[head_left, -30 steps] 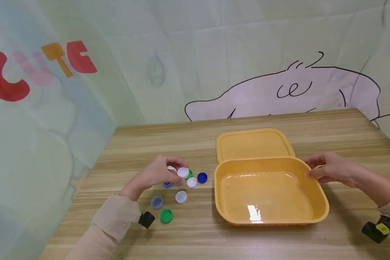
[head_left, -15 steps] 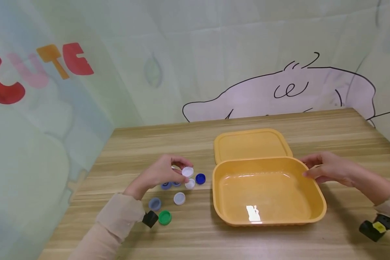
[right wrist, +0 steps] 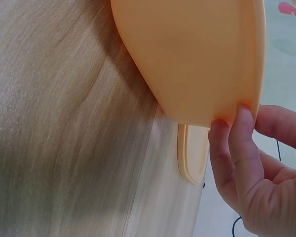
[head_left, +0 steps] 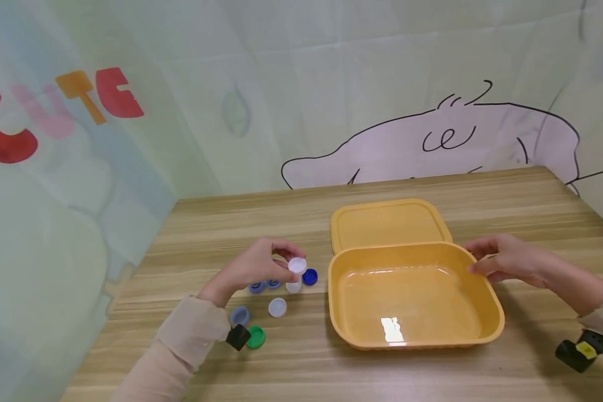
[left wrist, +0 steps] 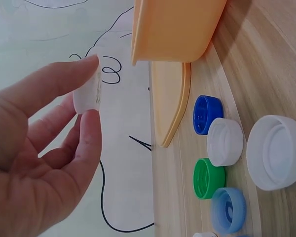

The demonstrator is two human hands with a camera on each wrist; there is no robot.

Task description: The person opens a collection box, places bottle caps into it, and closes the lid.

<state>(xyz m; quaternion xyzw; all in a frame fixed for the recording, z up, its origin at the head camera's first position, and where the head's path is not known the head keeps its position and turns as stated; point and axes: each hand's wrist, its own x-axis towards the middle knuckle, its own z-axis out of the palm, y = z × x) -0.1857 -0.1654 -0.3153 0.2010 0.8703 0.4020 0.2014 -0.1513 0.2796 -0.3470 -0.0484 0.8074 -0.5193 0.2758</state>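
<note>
My left hand [head_left: 261, 262] pinches a white bottle cap [head_left: 297, 265] between thumb and fingertips. In the left wrist view this cap [left wrist: 88, 93] is seen edge-on, held up off the table. Loose caps lie below and around that hand: a dark blue cap [left wrist: 208, 114], a white cap [left wrist: 225, 142], a green cap [left wrist: 209, 178] and light blue ones. At the right back corner of an orange-yellow plastic container [head_left: 422, 301], my right hand [head_left: 512, 259] grips the rim, thumb on one side of the wall and fingers on the other.
Behind the container a matching flat lid [head_left: 389, 220] lies on the wooden table [head_left: 241, 223]. Nearer the front left are another green cap [head_left: 256, 337], a greyish blue cap [head_left: 239, 316] and a pale cap [head_left: 277, 307]. A printed cloth backdrop [head_left: 331, 100] rises behind the table.
My left hand has moved a little right toward the container, carrying the white cap. My right hand keeps its grip on the container rim. The head view has shifted slightly.
</note>
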